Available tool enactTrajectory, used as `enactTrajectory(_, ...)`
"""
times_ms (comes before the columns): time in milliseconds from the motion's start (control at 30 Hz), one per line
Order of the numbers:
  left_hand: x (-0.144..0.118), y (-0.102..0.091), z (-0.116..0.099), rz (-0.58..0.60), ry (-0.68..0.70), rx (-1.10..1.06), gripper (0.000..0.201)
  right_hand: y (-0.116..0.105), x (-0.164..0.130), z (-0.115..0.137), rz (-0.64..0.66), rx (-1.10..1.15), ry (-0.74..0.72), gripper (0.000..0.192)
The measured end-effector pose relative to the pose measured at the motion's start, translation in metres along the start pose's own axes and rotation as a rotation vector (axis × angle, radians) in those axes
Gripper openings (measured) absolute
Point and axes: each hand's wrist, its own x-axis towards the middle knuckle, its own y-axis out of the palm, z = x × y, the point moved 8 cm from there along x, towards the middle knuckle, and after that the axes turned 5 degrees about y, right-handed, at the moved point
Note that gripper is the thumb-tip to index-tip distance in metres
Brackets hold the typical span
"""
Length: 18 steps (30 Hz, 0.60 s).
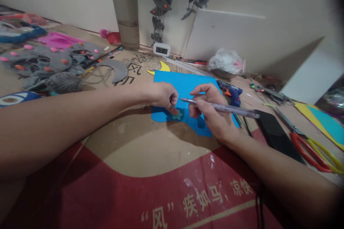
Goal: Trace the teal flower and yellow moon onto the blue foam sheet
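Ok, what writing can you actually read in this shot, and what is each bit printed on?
"风" 疾如马, 凉快 — pale print on the red band of the cardboard sheet, near edge.
Large dark characters on the cardboard beyond the left hand: seen at an angle, not readable.
Small white clock display by the wall: digits too blurred.
Pen in the right hand: no readable marking.

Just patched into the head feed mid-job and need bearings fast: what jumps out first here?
Dead centre, the left hand pins a small teal flower shape onto a bright blue sheet, while the right hand holds a pen beside it. Grey felt pieces with pink and orange dots pile up at far left; red and yellow scissors lie at right.
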Motion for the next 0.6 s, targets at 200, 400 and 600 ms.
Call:
enactTrajectory(200, -0.001, -0.001, -0.002, -0.032, 0.046, -0.003, 0.025, 0.017, -0.004, -0.004, 0.115, -0.204, 0.059, 0.016)
enactTrajectory(400, -0.002, -0.002, -0.002, -0.041, 0.069, -0.018, 0.025, 0.020, -0.002, -0.012, 0.077, -0.275, 0.092, 0.029)
enactTrajectory(600, -0.002, -0.002, -0.003, -0.058, 0.089, -0.042, 0.022, 0.021, -0.001, -0.006, 0.060, -0.424, 0.025, 0.031)
